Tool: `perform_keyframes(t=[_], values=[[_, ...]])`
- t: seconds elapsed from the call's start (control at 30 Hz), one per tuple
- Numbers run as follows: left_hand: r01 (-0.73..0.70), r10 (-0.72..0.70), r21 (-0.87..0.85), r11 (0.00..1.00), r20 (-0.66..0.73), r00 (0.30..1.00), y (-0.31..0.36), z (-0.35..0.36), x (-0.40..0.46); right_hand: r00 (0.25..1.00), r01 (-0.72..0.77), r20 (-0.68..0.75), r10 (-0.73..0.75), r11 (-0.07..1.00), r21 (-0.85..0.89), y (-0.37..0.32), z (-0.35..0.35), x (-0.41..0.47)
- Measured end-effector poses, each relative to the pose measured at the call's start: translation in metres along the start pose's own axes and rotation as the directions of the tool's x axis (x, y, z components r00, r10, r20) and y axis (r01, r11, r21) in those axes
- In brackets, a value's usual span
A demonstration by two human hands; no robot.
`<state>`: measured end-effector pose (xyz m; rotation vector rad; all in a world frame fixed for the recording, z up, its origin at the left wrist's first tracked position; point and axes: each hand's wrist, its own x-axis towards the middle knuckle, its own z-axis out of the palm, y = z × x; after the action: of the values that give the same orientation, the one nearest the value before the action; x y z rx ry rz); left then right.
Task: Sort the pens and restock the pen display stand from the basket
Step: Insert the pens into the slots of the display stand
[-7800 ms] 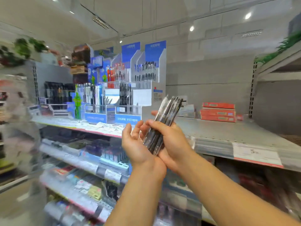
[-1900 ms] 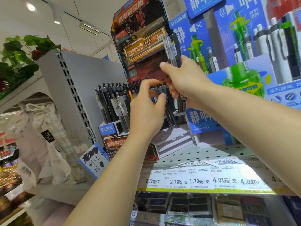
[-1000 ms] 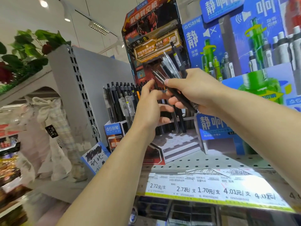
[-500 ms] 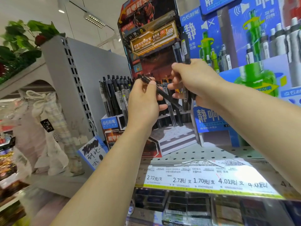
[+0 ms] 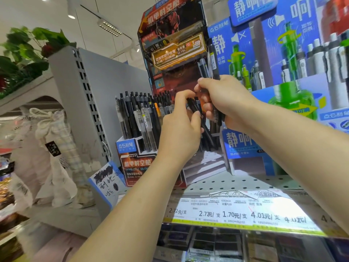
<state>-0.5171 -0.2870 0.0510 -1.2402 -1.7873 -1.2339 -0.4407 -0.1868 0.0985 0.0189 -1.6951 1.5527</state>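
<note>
Shelf display stand (image 5: 170,76) behind; right fingers (image 5: 203,86) clench pen bundle (image 5: 212,61), left fingers (image 5: 186,95) pinch one pen (image 5: 194,108).

Both hands worked close in front of the black-and-red cardboard pen display stand (image 5: 170,59) on the white perforated metal shelf (image 5: 236,183). Upright black and clear pens (image 5: 137,118) crowded its left slots, and the left hand (image 5: 179,131) and the right hand (image 5: 224,103) with its fistful of dark pens (image 5: 213,59) blocked the right ones. A blue cardboard display (image 5: 283,53) hemmed the stand in on the right; a grey slotted metal upright (image 5: 85,91) stood to its left, with open air between. Bare shelf lay in front.
</note>
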Motion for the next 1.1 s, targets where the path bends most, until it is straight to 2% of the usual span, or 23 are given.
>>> perform_keyframes(t=[0.2, 0.47, 0.57, 0.73, 0.83, 0.97, 1.1], values=[[0.022, -0.022, -0.007, 1.0, 0.005, 1.0, 0.0, 0.001, 0.0, 0.999, -0.016, -0.031, 0.015, 1.0, -0.017, 0.001, 0.001, 0.004], [-0.015, 0.015, 0.109, 0.994, -0.003, 1.0, 0.002, 0.0, -0.001, 0.995, -0.082, 0.05, 0.082, 0.997, 0.001, 0.001, 0.0, 0.005], [0.033, -0.04, 0.085, 0.996, 0.08, 0.996, 0.004, -0.001, 0.003, 0.995, -0.096, 0.028, 0.097, 0.995, -0.009, 0.001, 0.001, 0.004], [0.168, -0.156, -0.013, 0.986, 0.303, 0.94, 0.004, -0.004, 0.008, 0.996, -0.088, -0.007, 0.088, 0.996, -0.011, -0.001, 0.005, 0.001], [0.231, -0.205, -0.031, 0.972, 0.359, 0.911, 0.002, -0.002, 0.009, 0.998, -0.06, -0.025, 0.059, 0.998, 0.0, -0.001, 0.004, 0.0], [0.234, -0.244, 0.074, 0.969, 0.408, 0.88, 0.001, 0.003, 0.012, 1.0, -0.016, -0.014, 0.016, 1.0, -0.027, 0.0, 0.002, -0.001], [0.234, -0.235, 0.053, 0.971, 0.405, 0.884, 0.002, 0.002, 0.015, 1.0, -0.005, -0.002, 0.005, 1.0, -0.018, 0.001, 0.001, 0.0]])
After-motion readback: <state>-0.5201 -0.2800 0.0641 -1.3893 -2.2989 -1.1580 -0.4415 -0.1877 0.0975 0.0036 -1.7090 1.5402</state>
